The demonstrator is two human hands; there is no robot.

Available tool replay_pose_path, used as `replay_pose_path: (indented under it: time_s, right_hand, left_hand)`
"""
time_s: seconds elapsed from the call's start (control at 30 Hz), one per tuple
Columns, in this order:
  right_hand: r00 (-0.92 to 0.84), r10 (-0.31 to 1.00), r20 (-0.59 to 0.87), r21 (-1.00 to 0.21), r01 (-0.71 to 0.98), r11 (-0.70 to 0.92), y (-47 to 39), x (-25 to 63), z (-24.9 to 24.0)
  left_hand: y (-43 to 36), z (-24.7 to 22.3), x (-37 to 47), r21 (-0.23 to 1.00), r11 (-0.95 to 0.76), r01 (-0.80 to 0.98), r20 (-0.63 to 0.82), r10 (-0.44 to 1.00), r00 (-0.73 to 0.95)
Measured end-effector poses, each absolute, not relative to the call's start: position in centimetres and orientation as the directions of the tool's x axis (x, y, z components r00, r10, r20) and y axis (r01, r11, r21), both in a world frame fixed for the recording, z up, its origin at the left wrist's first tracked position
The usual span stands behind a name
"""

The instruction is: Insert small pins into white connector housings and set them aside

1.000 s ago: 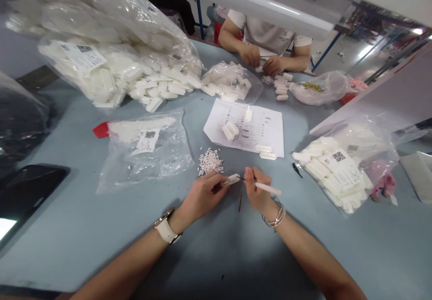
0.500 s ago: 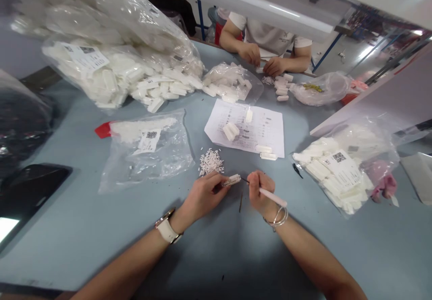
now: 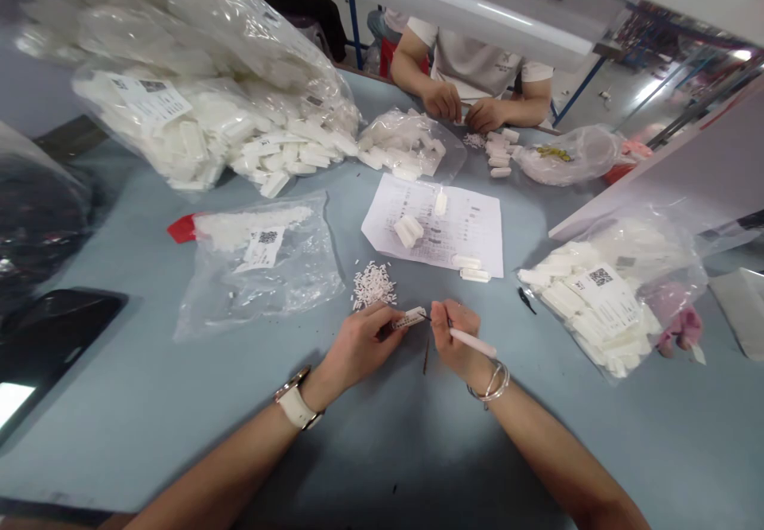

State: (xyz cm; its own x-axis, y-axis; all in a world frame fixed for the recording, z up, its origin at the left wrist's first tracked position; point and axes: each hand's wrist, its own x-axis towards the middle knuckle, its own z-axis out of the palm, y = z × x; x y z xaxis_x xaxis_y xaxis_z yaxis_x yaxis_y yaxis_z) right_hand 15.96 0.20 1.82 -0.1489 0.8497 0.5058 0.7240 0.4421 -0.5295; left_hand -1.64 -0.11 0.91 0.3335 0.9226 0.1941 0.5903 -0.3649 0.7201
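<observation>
Between the fingertips of my left hand [image 3: 364,344] is a white connector block [image 3: 410,318] with a row of small holes. My right hand [image 3: 458,340] grips a tool with a pale pink handle [image 3: 473,343], and its thin dark tip reaches the right end of the block. Just beyond my left fingers lies a pile of small white pins [image 3: 373,285]. A thin brown stick [image 3: 426,355] rests on the table between my hands. Several white blocks [image 3: 409,231] sit on a printed sheet [image 3: 454,216] farther back.
A clear bag with a red corner [image 3: 263,263] lies left of the pile. Large bags of white parts [image 3: 196,132] fill the back left, and another bag [image 3: 602,299] is at right. A dark device [image 3: 53,347] lies far left. Across the table, a person's hands [image 3: 465,110] work.
My right hand has shifted slightly left with the tool, bringing its tip to the block. My left hand has barely moved.
</observation>
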Motion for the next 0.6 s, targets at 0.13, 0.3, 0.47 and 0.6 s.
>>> replay_pose_path:
  time_s: [0.13,0.3,0.47,0.6]
  right_hand:
    - [-0.203,0.831,0.518,-0.478,0.737,0.478,0.5,15.7,2.2]
    - [-0.265,0.777,0.571,-0.419,0.720,0.553,0.7,15.5,1.8]
    - [-0.155,0.823,0.546,-0.516,0.711,0.477,0.2,15.9,1.1]
    - [-0.059,0.872,0.485,-0.609,0.694,0.385,-0.3,16.5,0.4]
  left_hand:
    - [-0.1,0.9,-1.6,0.723,-0.375,0.580,0.207,0.919,0.336]
    - [-0.2,0.6,-1.6,0.728,-0.365,0.580,0.205,0.924,0.324]
    - [-0.1,0.8,-1.5,0.733,-0.343,0.587,0.177,0.930,0.322]
    - [-0.1,1.0,-1.5,0.736,-0.343,0.584,0.182,0.931,0.318]
